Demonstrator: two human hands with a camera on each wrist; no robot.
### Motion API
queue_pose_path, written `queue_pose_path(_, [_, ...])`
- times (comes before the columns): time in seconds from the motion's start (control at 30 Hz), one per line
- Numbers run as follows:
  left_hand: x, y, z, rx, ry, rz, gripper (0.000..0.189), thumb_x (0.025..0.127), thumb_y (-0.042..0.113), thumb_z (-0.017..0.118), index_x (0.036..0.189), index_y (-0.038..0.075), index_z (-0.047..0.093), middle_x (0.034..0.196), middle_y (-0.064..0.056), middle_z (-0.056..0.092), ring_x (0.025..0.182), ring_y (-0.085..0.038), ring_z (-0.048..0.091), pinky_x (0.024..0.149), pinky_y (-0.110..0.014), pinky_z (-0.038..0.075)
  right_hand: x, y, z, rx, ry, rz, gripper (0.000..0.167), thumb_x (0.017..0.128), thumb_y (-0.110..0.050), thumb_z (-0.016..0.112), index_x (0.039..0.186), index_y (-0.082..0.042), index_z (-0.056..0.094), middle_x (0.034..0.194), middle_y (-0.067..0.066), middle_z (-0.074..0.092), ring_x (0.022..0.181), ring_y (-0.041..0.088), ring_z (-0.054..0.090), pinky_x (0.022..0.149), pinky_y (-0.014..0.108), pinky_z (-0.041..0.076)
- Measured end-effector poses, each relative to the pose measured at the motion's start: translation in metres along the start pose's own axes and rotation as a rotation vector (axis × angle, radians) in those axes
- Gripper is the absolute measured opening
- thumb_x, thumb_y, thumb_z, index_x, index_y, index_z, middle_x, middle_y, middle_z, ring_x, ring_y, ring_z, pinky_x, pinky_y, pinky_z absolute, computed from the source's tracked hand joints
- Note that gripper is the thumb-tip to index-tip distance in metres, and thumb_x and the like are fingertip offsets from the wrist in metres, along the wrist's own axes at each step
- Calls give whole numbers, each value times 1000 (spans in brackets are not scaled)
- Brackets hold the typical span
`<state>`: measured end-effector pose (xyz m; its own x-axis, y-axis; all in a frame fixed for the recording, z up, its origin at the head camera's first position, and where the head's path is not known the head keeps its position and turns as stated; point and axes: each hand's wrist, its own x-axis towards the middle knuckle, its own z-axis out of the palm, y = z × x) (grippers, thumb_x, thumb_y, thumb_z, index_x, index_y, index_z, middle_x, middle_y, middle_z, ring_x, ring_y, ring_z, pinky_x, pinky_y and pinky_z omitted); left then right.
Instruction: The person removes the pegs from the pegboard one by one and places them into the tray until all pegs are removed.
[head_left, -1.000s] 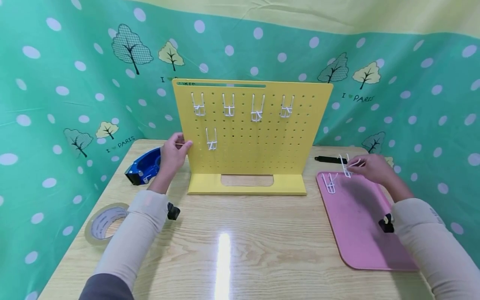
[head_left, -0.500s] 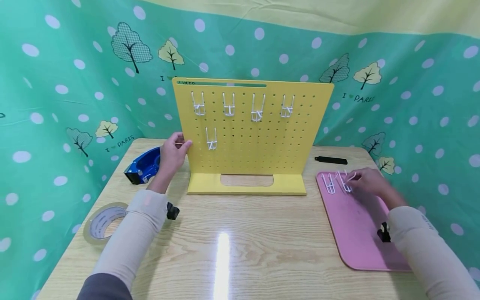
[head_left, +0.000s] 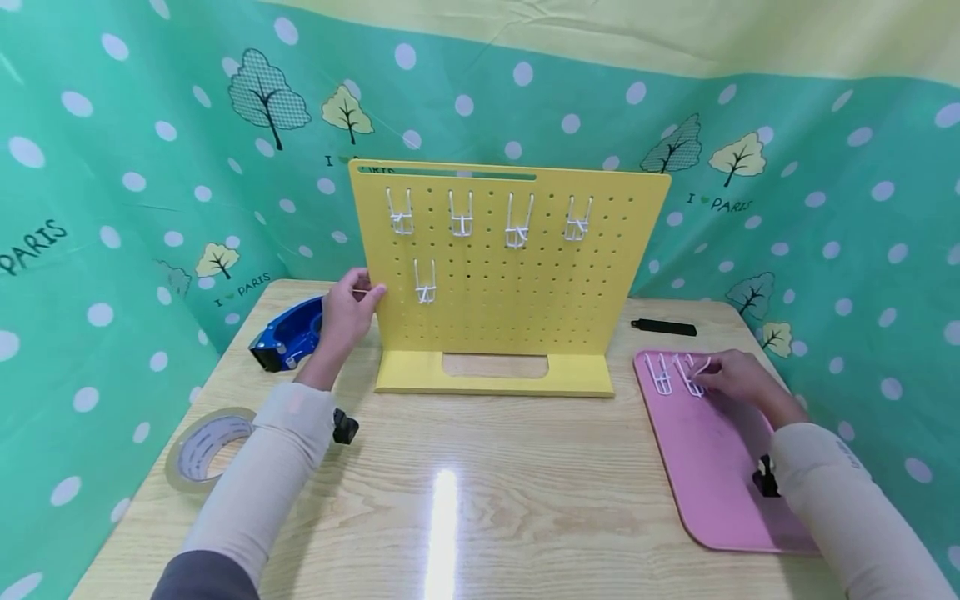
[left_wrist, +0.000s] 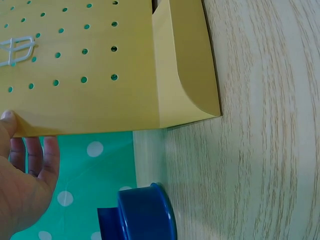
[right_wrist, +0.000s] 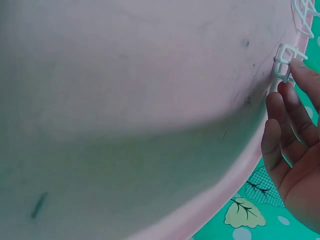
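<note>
A yellow pegboard (head_left: 517, 329) stands upright on its base at the middle of the table. Several white wire hooks hang in its top row, and one more hook (head_left: 425, 283) sits lower at the left. My left hand (head_left: 349, 310) grips the board's left edge, thumb in front and fingers behind, as the left wrist view also shows. At the far end of a pink tray (head_left: 705, 475), my right hand (head_left: 738, 382) pinches a white wire hook (right_wrist: 282, 61) between thumb and finger. Beside it in the tray lies another wire hook (head_left: 660, 377).
Behind my left forearm sits a blue tape dispenser (head_left: 288, 335). A tape roll (head_left: 197, 454) lies nearer, at the left edge. Past the tray lies a flat black strip (head_left: 664, 327). A green dotted curtain (head_left: 465, 75) closes off the back and sides.
My right hand has come down with the wire hook from above the tray to its far end, beside the other hook. The left hand keeps its grip on the board.
</note>
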<state>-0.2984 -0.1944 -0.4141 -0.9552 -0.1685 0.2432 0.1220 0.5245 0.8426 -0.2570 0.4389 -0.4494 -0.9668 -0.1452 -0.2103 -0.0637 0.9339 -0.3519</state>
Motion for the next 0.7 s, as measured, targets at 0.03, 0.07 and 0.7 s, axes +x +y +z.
queue_pose_path(0.03, [0, 0, -1, -1, 2, 0, 33, 103, 26, 63, 129, 5, 60, 114, -18, 67, 100, -29, 63, 77, -24, 50, 1, 0, 0, 1, 3, -3, 20, 96, -22, 68, 100, -3, 76, 81, 4, 65, 75, 17, 56, 62, 28, 46])
queue_pose_path(0.07, [0, 0, -1, 0, 4, -1, 33, 102, 26, 63, 129, 5, 60, 114, -18, 67, 99, -28, 63, 77, -24, 50, 2, 0, 1, 5, 7, -3, 20, 96, -21, 68, 100, -3, 76, 81, 4, 66, 75, 17, 56, 62, 28, 47])
queue_pose_path(0.7, [-1, -2, 0, 6, 5, -7, 32, 102, 25, 64, 128, 6, 61, 113, -17, 68, 100, -29, 64, 81, -32, 53, -19, -7, -39, 4, 264, -18, 29, 100, -21, 61, 117, 1, 69, 99, 24, 72, 79, 25, 66, 57, 30, 48])
